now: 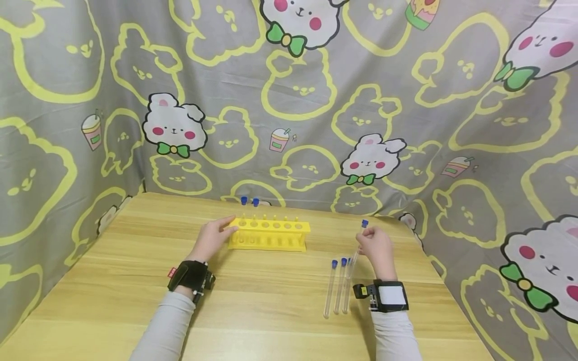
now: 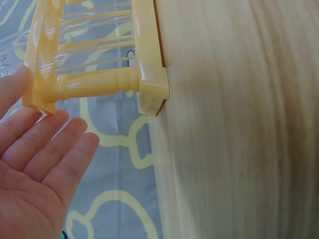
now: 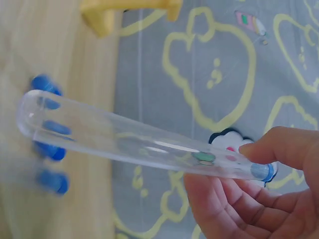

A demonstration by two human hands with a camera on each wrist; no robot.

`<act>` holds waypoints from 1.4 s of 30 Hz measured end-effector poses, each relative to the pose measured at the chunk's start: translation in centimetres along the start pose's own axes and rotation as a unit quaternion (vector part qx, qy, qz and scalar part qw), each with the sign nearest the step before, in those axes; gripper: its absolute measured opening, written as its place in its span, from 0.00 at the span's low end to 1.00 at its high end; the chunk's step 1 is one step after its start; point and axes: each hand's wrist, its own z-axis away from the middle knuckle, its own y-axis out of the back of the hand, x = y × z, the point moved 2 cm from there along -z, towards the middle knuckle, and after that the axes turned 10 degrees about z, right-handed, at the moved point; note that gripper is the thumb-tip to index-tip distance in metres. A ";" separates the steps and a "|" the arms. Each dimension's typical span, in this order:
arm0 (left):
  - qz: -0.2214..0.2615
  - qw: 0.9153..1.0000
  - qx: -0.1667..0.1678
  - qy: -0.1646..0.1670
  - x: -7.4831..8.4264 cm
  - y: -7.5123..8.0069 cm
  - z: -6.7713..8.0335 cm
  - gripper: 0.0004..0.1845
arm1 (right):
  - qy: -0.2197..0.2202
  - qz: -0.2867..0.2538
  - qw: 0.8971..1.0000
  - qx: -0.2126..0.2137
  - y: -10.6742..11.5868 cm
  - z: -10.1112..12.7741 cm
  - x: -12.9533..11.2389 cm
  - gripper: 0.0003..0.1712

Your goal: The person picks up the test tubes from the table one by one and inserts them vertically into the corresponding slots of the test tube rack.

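The rack's [image 1: 271, 229] left edge is being pinched, seemingly steadied, by the left hand [image 1: 210, 239], a tube [image 3: 124, 137] by the right hand [image 1: 377, 249].

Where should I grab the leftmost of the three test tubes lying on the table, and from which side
Probably pinch the leftmost test tube just below its blue cap, from above, across its width: it is slim and lies flat, the neighbouring tube on its right.
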 end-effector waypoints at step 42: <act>0.005 1.000 0.004 -0.003 -0.2 -0.1 -0.1 0.28 | 0.219 -0.152 0.959 0.093 -5.6 1.4 -16.3 0.13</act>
